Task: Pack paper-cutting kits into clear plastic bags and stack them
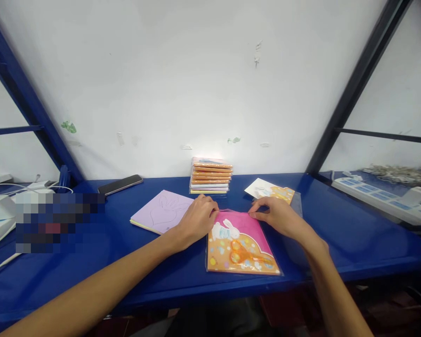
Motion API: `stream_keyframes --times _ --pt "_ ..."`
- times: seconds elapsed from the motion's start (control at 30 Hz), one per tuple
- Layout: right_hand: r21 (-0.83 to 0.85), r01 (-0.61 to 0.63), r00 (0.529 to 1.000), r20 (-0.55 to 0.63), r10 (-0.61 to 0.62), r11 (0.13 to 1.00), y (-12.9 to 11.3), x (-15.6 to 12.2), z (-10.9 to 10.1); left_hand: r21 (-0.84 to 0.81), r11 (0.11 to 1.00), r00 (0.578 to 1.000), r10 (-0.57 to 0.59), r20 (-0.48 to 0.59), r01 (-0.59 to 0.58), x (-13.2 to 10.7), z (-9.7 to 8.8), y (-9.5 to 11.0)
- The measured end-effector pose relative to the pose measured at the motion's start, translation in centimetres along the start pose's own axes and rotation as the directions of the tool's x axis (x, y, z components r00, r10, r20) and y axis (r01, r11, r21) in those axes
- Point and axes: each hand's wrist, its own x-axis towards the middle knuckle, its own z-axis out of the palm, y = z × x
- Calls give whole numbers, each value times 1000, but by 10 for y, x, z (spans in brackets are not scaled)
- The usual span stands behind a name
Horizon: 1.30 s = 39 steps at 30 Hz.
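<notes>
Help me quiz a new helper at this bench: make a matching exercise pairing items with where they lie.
Items:
1. Black smartphone
2. Stack of wrapped packs
3. Lilac sheet
4. Rabbit-print pack in a clear sleeve

Places:
A. Held at its top edge by the left hand and right hand
B. Just left of the left hand
C. By the white wall, left of the stack
D. By the wall, straight ahead of the hands

Pairs: 1-C; 2-D; 3-B; 4-A

Head-worn camera faces forward and down, over the left hand (196,222) and right hand (277,216), across the desk (337,234) toward the wall (210,84)
</notes>
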Motion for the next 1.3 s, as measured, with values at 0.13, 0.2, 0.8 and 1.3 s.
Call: stream_keyframes --times 0.13,0.2,0.8,1.3 --pt "-82 30 999 35 -27 996 -11 -6 -5 -15 995 995 96 22 -95 -2 0 3" --pt "-163 50 998 33 -45 985 -18 -7 -6 -46 990 990 137 23 -136 -4 -1 5" --pt "-137 72 997 40 -67 988 -22 -2 7 -101 992 994 83 68 -76 0 7 4" --pt "-8 77 997 24 -77 997 -22 -4 3 -181 984 995 17 94 0 -5 1 14"
